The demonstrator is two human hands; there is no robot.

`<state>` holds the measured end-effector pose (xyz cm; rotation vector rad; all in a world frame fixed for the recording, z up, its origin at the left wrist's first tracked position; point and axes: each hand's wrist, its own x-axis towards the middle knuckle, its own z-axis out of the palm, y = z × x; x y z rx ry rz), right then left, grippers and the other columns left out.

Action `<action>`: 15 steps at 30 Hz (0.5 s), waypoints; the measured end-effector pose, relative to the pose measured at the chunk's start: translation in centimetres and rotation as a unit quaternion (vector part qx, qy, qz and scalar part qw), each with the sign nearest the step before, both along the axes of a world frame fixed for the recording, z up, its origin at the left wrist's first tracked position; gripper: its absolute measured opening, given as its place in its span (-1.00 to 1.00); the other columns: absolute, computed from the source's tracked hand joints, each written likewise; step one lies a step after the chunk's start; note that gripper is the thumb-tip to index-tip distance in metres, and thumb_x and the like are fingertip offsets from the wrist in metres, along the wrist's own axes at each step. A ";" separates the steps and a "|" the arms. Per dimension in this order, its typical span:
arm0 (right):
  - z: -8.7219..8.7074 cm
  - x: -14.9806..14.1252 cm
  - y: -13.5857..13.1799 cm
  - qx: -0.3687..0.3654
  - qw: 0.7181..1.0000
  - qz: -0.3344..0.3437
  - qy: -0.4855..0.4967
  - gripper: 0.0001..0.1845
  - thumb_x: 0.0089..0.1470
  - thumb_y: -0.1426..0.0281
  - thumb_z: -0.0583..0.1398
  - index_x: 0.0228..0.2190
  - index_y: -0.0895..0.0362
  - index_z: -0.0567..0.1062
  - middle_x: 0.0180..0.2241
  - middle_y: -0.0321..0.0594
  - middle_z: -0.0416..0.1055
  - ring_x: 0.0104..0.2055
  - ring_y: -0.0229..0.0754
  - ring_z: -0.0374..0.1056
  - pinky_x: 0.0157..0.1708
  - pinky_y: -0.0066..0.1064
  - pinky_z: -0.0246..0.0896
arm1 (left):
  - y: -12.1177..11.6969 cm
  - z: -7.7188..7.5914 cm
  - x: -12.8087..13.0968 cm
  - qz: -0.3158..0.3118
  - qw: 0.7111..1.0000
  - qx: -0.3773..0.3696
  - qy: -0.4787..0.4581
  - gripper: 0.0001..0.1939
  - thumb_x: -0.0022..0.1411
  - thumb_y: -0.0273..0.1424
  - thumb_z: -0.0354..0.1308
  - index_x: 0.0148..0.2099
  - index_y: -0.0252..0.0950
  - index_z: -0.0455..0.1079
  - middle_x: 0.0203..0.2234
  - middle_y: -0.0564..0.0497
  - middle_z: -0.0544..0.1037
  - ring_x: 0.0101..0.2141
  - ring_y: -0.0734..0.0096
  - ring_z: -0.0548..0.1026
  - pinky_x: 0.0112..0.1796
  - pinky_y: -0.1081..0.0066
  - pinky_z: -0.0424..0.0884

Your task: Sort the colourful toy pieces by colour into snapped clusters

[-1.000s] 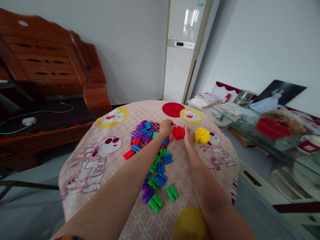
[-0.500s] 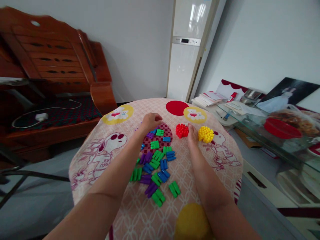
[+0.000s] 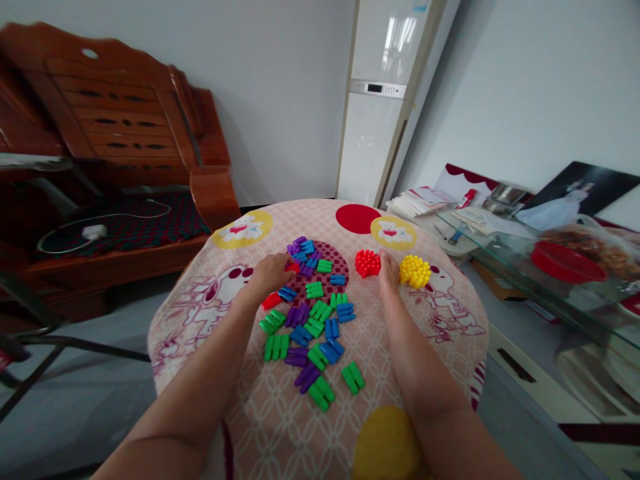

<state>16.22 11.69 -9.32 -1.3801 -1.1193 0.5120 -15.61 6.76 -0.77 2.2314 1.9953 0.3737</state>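
Showing a red piece [image 3: 293, 267] at the fingertips of the left hand [image 3: 273, 273]; cannot tell whether pinched or merely touched. Resting the right hand [image 3: 389, 272] flat, with fingers stretched out, against the right side of a red knobbly cluster [image 3: 367, 263]. Seeing a yellow knobbly cluster [image 3: 415, 271] just right of those fingers, purple and blue pieces [image 3: 307, 247] just beyond the left ones, and green pieces [image 3: 317, 358] scattered nearer than both across the desk [image 3: 280, 433]. Catching a wooden settee [image 3: 120, 133] well left of the left fingers.
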 end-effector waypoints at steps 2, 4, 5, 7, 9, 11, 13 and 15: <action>-0.1 0.0 0.1 0.003 1.000 0.000 0.004 -0.49 0.18 0.05 0.01 -0.17 0.11 0.59 -0.10 -0.11 0.58 -0.01 -0.03 0.43 0.13 -0.13 0.24 | 0.2 1.1 1.1 -0.030 0.998 0.023 -0.041 -0.75 0.20 -0.41 0.12 -0.12 -0.29 0.57 -0.24 -0.11 0.64 -0.20 0.25 0.55 -0.13 0.39 0.39; -0.1 0.0 0.2 0.001 1.000 -0.001 0.009 -0.50 0.18 0.05 0.02 -0.18 0.10 0.59 -0.09 -0.11 0.58 0.00 -0.03 0.42 0.13 -0.13 0.23 | 0.6 2.1 2.7 -0.067 0.994 0.031 -0.075 -0.71 0.21 -0.44 0.09 -0.10 -0.28 0.59 -0.20 -0.10 0.66 -0.20 0.25 0.56 -0.12 0.38 0.40; 0.0 0.0 0.2 0.000 1.000 -0.002 0.013 -0.50 0.17 0.05 0.03 -0.18 0.10 0.59 -0.10 -0.11 0.58 0.00 -0.03 0.42 0.13 -0.14 0.23 | 0.9 2.4 3.8 -0.078 0.993 0.032 -0.083 -0.70 0.22 -0.44 0.09 -0.08 -0.27 0.60 -0.20 -0.08 0.66 -0.21 0.27 0.57 -0.12 0.39 0.41; 0.2 -0.1 0.1 -0.002 1.000 -0.005 0.027 -0.51 0.16 0.05 0.04 -0.20 0.10 0.59 -0.11 -0.12 0.58 -0.01 -0.03 0.43 0.11 -0.15 0.25 | 1.6 2.5 6.2 -0.095 0.990 0.031 -0.102 -0.69 0.20 -0.45 0.12 -0.06 -0.28 0.61 -0.22 -0.07 0.67 -0.23 0.28 0.58 -0.12 0.40 0.43; 0.6 -0.3 -0.1 0.000 0.999 -0.006 0.037 -0.51 0.16 0.05 0.03 -0.23 0.11 0.59 -0.14 -0.12 0.58 -0.04 -0.04 0.44 0.08 -0.19 0.28 | 2.4 2.2 8.7 -0.098 0.989 0.034 -0.109 -0.67 0.18 -0.46 0.14 -0.04 -0.30 0.61 -0.22 -0.09 0.68 -0.22 0.28 0.59 -0.10 0.41 0.45; 1.0 -0.6 -0.4 -0.001 0.999 -0.006 0.034 -0.51 0.17 0.05 0.03 -0.26 0.11 0.59 -0.18 -0.13 0.59 -0.08 -0.06 0.44 0.03 -0.22 0.30 | 3.2 1.6 10.8 -0.082 0.991 0.030 -0.097 -0.68 0.18 -0.47 0.15 -0.05 -0.33 0.61 -0.21 -0.12 0.68 -0.18 0.25 0.60 -0.08 0.39 0.46; 1.2 -0.7 -0.7 -0.001 1.000 -0.007 0.025 -0.51 0.18 0.04 0.03 -0.27 0.12 0.58 -0.23 -0.13 0.59 -0.13 -0.07 0.44 0.00 -0.24 0.31 | 4.1 1.2 12.5 -0.073 0.994 0.022 -0.082 -0.69 0.18 -0.48 0.17 -0.05 -0.36 0.61 -0.19 -0.17 0.67 -0.14 0.22 0.60 -0.06 0.38 0.47; 1.3 -0.8 -0.7 0.001 1.000 -0.006 0.020 -0.50 0.19 0.03 0.02 -0.29 0.12 0.58 -0.26 -0.13 0.59 -0.17 -0.06 0.44 -0.03 -0.23 0.32 | 5.0 1.0 13.5 -0.074 0.995 0.018 -0.071 -0.69 0.17 -0.50 0.17 -0.06 -0.41 0.62 -0.16 -0.23 0.66 -0.10 0.18 0.60 -0.05 0.38 0.47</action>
